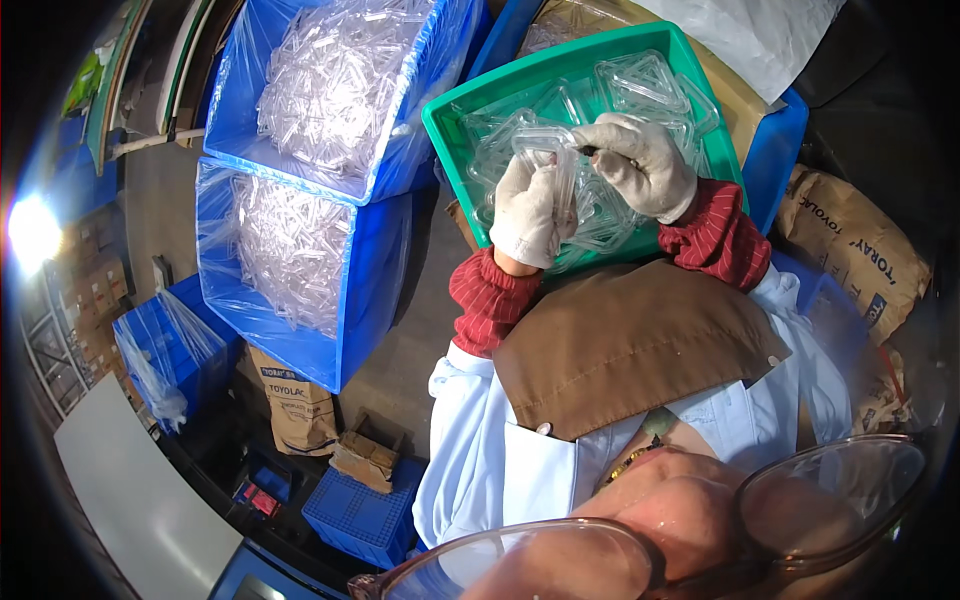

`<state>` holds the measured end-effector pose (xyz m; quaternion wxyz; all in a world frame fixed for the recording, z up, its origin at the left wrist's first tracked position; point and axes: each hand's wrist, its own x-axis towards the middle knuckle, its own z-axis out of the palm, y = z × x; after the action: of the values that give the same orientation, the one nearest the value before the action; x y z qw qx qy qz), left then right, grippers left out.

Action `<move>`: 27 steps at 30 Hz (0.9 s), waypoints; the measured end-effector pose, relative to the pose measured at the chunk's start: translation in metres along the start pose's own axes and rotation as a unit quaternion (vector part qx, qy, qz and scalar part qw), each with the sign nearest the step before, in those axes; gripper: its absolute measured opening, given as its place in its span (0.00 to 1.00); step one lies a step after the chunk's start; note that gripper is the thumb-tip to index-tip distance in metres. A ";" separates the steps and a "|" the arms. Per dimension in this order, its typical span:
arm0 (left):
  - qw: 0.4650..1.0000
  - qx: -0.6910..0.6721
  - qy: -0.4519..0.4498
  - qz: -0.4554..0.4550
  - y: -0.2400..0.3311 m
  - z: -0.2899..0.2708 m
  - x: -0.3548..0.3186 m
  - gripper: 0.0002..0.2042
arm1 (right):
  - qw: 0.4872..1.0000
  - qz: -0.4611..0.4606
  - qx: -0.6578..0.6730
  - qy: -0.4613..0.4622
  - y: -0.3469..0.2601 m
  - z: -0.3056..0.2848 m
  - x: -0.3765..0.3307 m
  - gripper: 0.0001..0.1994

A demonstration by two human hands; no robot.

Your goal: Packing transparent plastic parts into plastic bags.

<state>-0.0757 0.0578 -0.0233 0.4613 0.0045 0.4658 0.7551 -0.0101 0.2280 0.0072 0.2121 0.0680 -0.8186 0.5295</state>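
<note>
White work gloves cover both hands, which are above a green bin (pixel 690 58) of clear plastic triangular frames (pixel 640 82). My left hand (pixel 527 212) grips one clear plastic triangular frame (pixel 568 180), held tilted with its wide end up. Close beside that frame's upper corner, my right hand (pixel 648 168) is closed in a pinch. A small dark spot shows at its fingertips; I cannot make out what is held there, nor whether the fingertips touch the frame. Dark red striped sleeve cuffs cover both wrists.
Two blue bins (pixel 343 300) at the left, lined with clear film, hold many clear plastic pieces (pixel 290 250). The green bin rests over a larger blue container (pixel 790 130). Brown paper sacks (pixel 850 245) lie at the right; another paper sack (pixel 298 405) and a blue crate (pixel 362 515) stand lower left.
</note>
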 end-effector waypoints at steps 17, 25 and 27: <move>0.978 0.180 0.021 0.103 0.012 0.015 -0.018 0.06 | 0.942 0.324 0.089 -0.017 0.006 -0.012 0.000 0.14; 0.954 0.292 0.044 0.049 0.031 -0.018 -0.031 0.08 | 0.796 0.234 -0.491 -0.266 0.078 0.027 0.057 0.11; 0.962 0.229 0.065 0.130 0.062 -0.026 -0.022 0.08 | 0.781 0.253 -0.497 -0.282 0.090 0.029 0.060 0.10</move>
<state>-0.1170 0.0156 0.0157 0.3143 0.1215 0.6506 0.6805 -0.1022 0.2477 -0.0530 -0.1658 -0.1097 -0.9792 0.0410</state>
